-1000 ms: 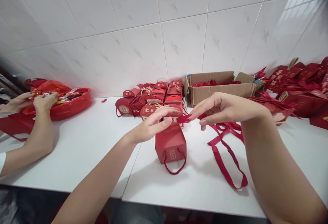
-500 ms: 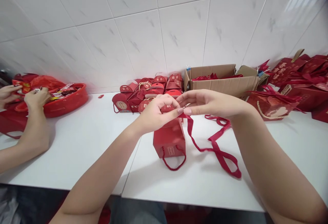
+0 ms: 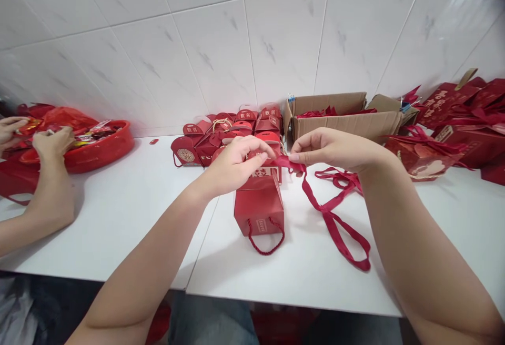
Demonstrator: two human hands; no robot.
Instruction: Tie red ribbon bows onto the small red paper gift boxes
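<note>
A red gift box (image 3: 258,209) with a twisted cord handle stands on the white table in front of me. Above its far end, a dark red ribbon (image 3: 335,224) stretches between my hands, and its loose length curls across the table to the right. My left hand (image 3: 239,163) is closed, thumb and fingers pinching the ribbon near the box top. Pinched on the ribbon a little further right is my right hand (image 3: 321,149). The fingertips of both hands partly cover the ribbon and the box's upper part.
Several small red boxes (image 3: 197,142) sit against the tiled wall. Behind my right hand is a cardboard box (image 3: 343,124) holding red ribbon. More red gift boxes (image 3: 465,140) are piled at right. At left, another person's hands (image 3: 53,142) work by a red basin (image 3: 102,150) of packets.
My hands have moved apart, my right hand shifting right along the ribbon, so a short stretch of it now shows between them. The view has shifted slightly.
</note>
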